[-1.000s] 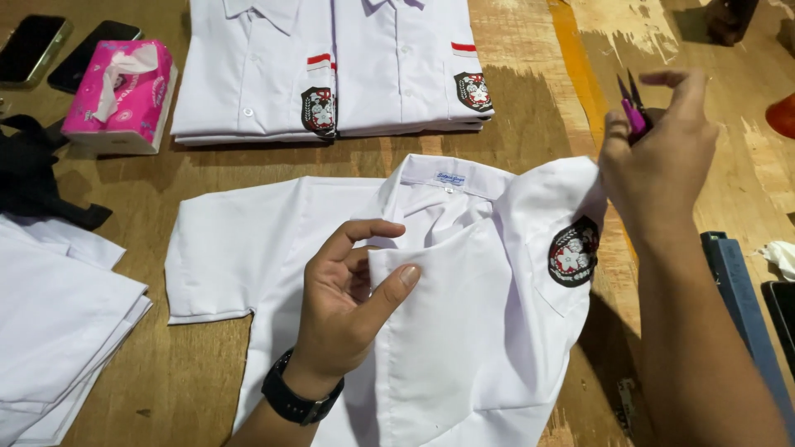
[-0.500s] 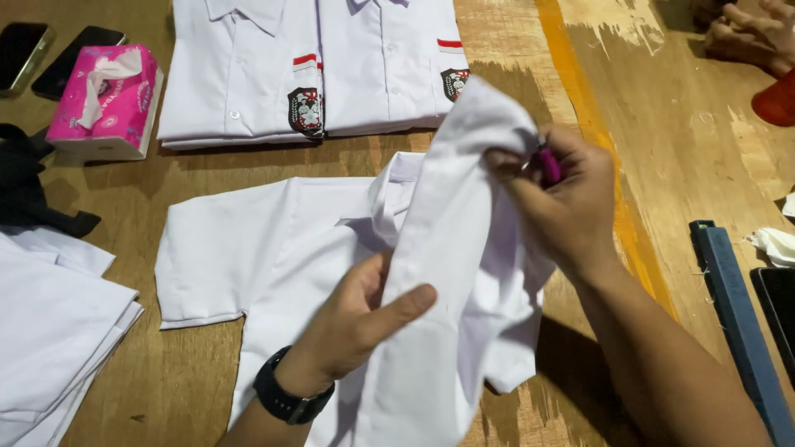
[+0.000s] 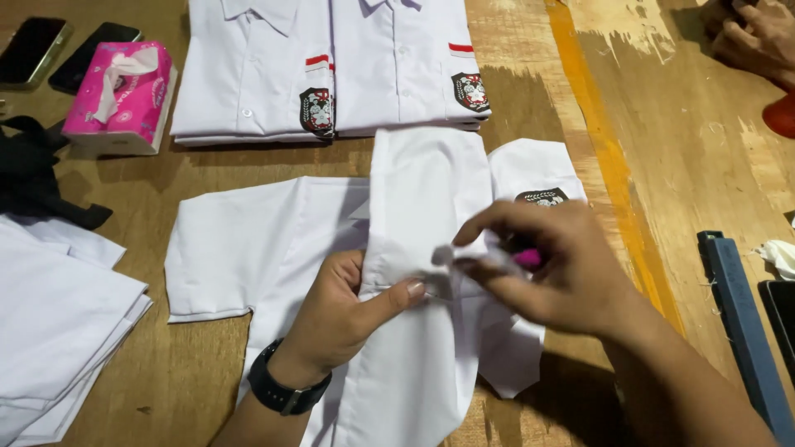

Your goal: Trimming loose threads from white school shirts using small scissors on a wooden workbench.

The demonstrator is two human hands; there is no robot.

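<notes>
Fingers of my left hand pinch one white shirt; my right hand grips a pink tool. I count two folded shirts, two phones.

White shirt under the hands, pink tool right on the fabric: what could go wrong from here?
1. The right hand holds a small pink tool against the white shirt; if it is a blade, it could nick the cloth.
2. The left hand's thumb sits close to the tool tip and could get caught.
3. The raised fold looks loosely held; it may slip and shift the work point.
</notes>
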